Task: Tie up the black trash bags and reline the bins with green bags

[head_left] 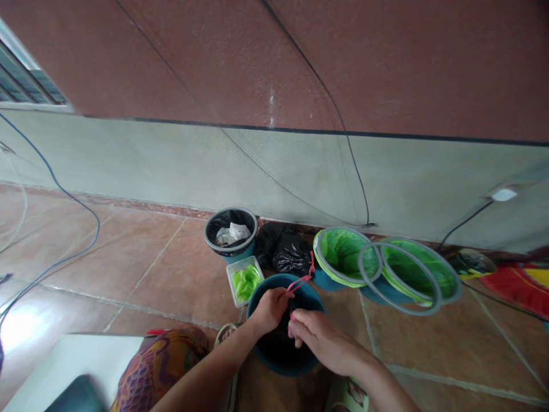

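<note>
In the lower middle stands a teal bin point(263, 286) with a dark interior, and both my hands are over its mouth. My left hand point(271, 310) is closed on a pink drawstring point(300, 281), which stretches up and right toward the filled black garbage bags point(291, 252) behind the bin. Whether it joins the pink tie at those bags, I cannot tell. My right hand point(311, 335) is closed beside it, with a bit of pink at its fingertips. Dark material shows between the hands, its shape hard to make out.
Behind left is a bin point(253, 252) lined in black, with crumpled paper inside. A white tray point(231, 280) holds green plastic. Green-lined bins point(338, 280) stand on the right, with a loose grey ring point(364, 269) over them. Cables point(96, 229) cross floor and wall.
</note>
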A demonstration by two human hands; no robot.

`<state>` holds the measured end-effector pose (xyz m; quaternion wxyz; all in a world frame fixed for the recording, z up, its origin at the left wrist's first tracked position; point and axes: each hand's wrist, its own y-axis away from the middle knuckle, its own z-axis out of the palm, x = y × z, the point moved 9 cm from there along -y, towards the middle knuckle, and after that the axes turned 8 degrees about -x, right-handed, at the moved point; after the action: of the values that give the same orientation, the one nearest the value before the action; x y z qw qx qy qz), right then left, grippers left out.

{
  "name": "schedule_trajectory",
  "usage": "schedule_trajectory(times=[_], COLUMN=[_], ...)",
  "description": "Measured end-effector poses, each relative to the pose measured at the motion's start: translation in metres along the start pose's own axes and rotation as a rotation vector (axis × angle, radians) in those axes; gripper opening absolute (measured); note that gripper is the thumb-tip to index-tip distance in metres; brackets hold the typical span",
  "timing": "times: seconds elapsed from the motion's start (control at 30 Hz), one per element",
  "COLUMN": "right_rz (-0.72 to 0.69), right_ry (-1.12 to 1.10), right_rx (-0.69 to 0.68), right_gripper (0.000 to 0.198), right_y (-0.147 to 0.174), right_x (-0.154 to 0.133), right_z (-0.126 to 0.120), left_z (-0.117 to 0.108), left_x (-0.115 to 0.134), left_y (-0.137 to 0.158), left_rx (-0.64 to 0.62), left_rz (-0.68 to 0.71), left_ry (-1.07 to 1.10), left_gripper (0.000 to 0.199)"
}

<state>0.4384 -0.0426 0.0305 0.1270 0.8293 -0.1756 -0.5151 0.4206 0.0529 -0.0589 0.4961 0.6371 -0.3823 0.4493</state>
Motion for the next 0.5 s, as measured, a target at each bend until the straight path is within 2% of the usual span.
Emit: schedule_trajectory(times=[0.07,0.17,0.23,0.3,0.37,0.5], right_rz=[-0.071,-0.024,0.013,0.007,0.002,0.004], right_ry=[-0.126,-0.173,-0.229,-0.267,-0.201,-0.092], right_rx=[-0.056,0.143,0.226,0.238,0.258,0.291], right_gripper=[0.039,0.04,0.04,0.04,0.039,0.032], right_y=[-0.002,-0.008,-0.014,-0.02,-0.023,-0.024], right_x=[-0.007,0.009,0.024,0.031,0.033,0.034], right_z=[0.001,-0.026,-0.039,-0.043,-0.045,-0.041], left_z=[0.016,0.037,0.042,0.045,0.044,0.029], left_x=[0.003,0.011,0.016,0.021,0.025,0.019], left_y=[0.003,0.012,0.018,0.022,0.022,0.012], left_rx=[-0.156,-0.377,-0.437,-0.474,-0.467,-0.307], left_rz=[0.031,0.037,0.013,0.012,0.027,0.015], left_ry=[0.012,0.002,-0.046,-0.11,-0.158,-0.097], left_gripper=[0.033,0.019,0.02,0.023,0.017,0.04])
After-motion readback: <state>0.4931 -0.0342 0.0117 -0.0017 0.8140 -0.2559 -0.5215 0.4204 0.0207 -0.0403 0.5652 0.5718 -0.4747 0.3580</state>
